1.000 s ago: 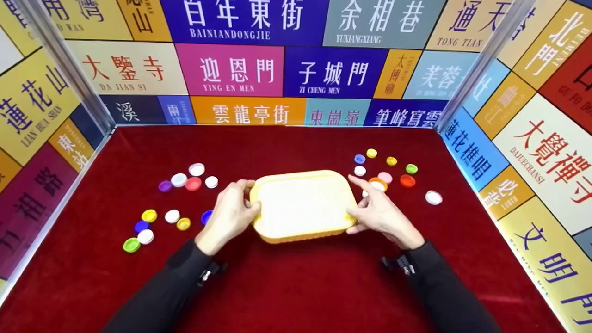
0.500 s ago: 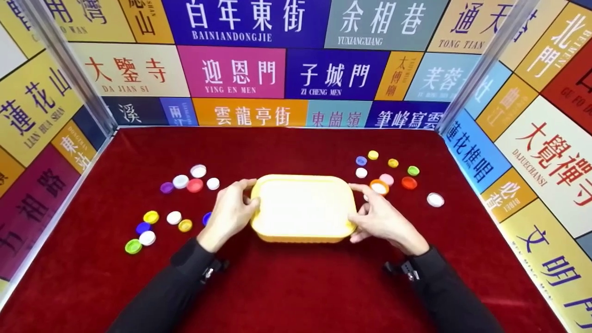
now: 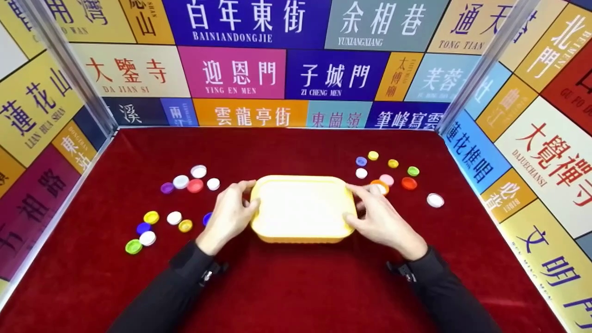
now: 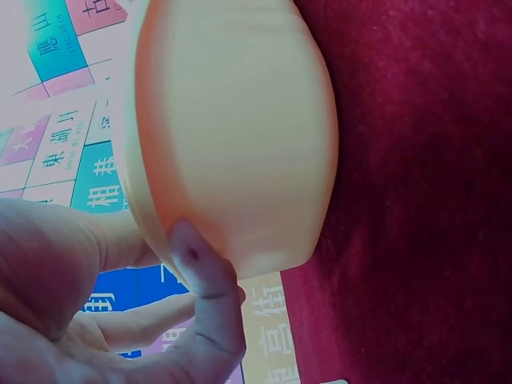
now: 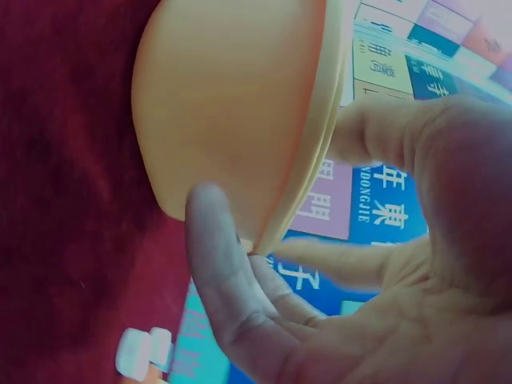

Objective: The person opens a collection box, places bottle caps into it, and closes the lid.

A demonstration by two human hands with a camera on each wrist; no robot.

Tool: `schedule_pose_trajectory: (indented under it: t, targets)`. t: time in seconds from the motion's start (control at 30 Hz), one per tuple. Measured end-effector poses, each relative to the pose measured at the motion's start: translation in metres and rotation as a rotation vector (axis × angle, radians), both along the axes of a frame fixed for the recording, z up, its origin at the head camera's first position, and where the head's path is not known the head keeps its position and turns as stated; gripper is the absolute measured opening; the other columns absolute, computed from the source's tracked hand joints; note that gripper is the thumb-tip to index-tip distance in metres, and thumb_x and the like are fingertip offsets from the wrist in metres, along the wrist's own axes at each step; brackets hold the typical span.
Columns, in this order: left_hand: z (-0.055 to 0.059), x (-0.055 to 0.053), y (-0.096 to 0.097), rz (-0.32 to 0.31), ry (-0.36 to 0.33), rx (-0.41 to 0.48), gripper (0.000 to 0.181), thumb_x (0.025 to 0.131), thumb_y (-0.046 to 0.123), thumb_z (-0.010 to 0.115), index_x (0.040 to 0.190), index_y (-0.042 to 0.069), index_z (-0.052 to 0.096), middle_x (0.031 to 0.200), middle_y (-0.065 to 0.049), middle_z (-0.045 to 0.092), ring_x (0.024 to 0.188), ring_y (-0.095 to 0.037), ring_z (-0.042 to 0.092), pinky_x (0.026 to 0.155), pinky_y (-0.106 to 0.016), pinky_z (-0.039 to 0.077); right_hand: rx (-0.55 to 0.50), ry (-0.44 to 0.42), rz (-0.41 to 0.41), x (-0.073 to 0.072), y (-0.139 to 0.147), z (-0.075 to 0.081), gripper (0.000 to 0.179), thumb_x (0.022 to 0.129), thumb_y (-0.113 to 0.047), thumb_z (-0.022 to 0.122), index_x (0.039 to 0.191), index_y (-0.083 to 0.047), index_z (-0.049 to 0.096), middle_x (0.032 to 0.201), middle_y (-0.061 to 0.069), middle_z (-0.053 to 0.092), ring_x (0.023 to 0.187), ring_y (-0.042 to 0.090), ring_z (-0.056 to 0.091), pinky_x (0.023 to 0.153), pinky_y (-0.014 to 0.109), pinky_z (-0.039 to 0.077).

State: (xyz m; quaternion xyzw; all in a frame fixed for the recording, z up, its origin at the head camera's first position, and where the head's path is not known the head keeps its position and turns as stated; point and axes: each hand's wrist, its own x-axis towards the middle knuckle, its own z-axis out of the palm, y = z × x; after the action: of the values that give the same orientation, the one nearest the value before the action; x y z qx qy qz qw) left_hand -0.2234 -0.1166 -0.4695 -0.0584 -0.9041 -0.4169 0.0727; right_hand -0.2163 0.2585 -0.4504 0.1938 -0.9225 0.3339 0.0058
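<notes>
A yellow rounded-rectangular plastic container (image 3: 303, 239) is in the middle of the head view; its top face is washed out by glare. At its left end my left hand (image 3: 231, 210) grips it, thumb on the near rim and fingers on the side. My right hand (image 3: 384, 219) holds the opposite end, thumb at the rim and index finger by the far corner. In the left wrist view a curled finger presses the smooth outer wall (image 4: 240, 136). The right wrist view likewise has a finger against the wall (image 5: 232, 104). Whether the base touches the cloth I cannot tell.
Several coloured bottle caps lie left of the container, among them a red cap (image 3: 195, 186) and a green cap (image 3: 133, 246). More are scattered at the right, including an orange-red cap (image 3: 409, 183). Sign-printed panels (image 3: 231, 71) enclose the red cloth (image 3: 305, 286).
The container has turned slightly from a skewed angle to square with the table. My right hand has shifted its hold, its index finger now closer over the far right corner.
</notes>
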Motion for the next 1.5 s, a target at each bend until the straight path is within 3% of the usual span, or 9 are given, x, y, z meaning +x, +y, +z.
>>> schedule_pose_trajectory:
  t: [0.1,0.23,0.47,0.67,0.8,1.07,1.5]
  targets:
    - [-0.001,0.0,0.0,0.001,0.006,0.0,0.048,0.107,0.011,0.075,0.154,0.0,0.072,0.125,-0.017,0.08,0.098,-0.031,0.071,0.086,-0.031,0.052,0.049,0.115,0.054,0.003,-0.003,0.0,0.065,0.102,-0.014,0.086,0.162,-0.001,0.065,0.149,0.023,0.063,0.127,0.034,0.071,0.107,0.052,0.066]
    - [-0.002,-0.001,0.0,0.002,-0.003,0.002,0.049,0.106,0.01,0.075,0.154,0.001,0.072,0.123,-0.017,0.079,0.098,-0.033,0.071,0.086,-0.031,0.052,0.119,0.24,0.155,0.008,-0.005,0.003,0.057,0.101,-0.024,0.092,0.153,-0.006,0.074,0.15,0.018,0.068,0.137,0.037,0.065,0.118,0.054,0.057]
    - [-0.001,0.0,-0.001,-0.003,-0.038,0.026,0.051,0.107,0.013,0.078,0.156,0.001,0.07,0.122,-0.017,0.081,0.097,-0.028,0.072,0.086,-0.032,0.055,0.237,0.318,0.278,0.017,-0.008,0.007,0.057,0.096,-0.045,0.097,0.144,-0.019,0.082,0.144,0.003,0.075,0.129,0.025,0.07,0.108,0.046,0.062]
    - [-0.001,0.001,-0.003,0.002,-0.054,0.027,0.05,0.107,0.014,0.078,0.155,0.001,0.071,0.123,-0.018,0.081,0.095,-0.025,0.072,0.087,-0.033,0.057,0.321,0.372,0.339,0.019,-0.012,0.005,0.057,0.089,-0.042,0.104,0.139,-0.022,0.085,0.14,0.005,0.076,0.125,0.028,0.071,0.105,0.047,0.06]
    - [0.0,0.001,-0.003,0.0,-0.055,0.039,0.05,0.107,0.014,0.078,0.155,0.001,0.071,0.123,-0.018,0.081,0.095,-0.025,0.073,0.087,-0.034,0.058,0.316,0.411,0.349,0.017,-0.012,0.006,0.051,0.087,-0.034,0.106,0.133,-0.021,0.088,0.134,0.004,0.077,0.121,0.027,0.072,0.101,0.046,0.061]
    - [0.0,0.0,-0.005,0.011,-0.059,0.027,0.049,0.106,0.014,0.079,0.154,0.002,0.072,0.121,-0.017,0.082,0.097,-0.026,0.074,0.09,-0.035,0.059,0.266,0.433,0.385,0.019,-0.013,0.007,0.032,0.083,-0.025,0.108,0.111,-0.025,0.093,0.104,-0.005,0.072,0.098,0.016,0.072,0.078,0.035,0.064]
    - [0.0,-0.001,-0.005,-0.002,-0.072,0.059,0.05,0.107,0.015,0.08,0.154,0.001,0.071,0.119,-0.016,0.083,0.094,-0.024,0.074,0.082,-0.031,0.059,0.26,0.441,0.378,0.021,-0.012,0.011,0.027,0.084,-0.024,0.108,0.105,-0.025,0.092,0.101,-0.006,0.072,0.097,0.016,0.072,0.078,0.035,0.064]
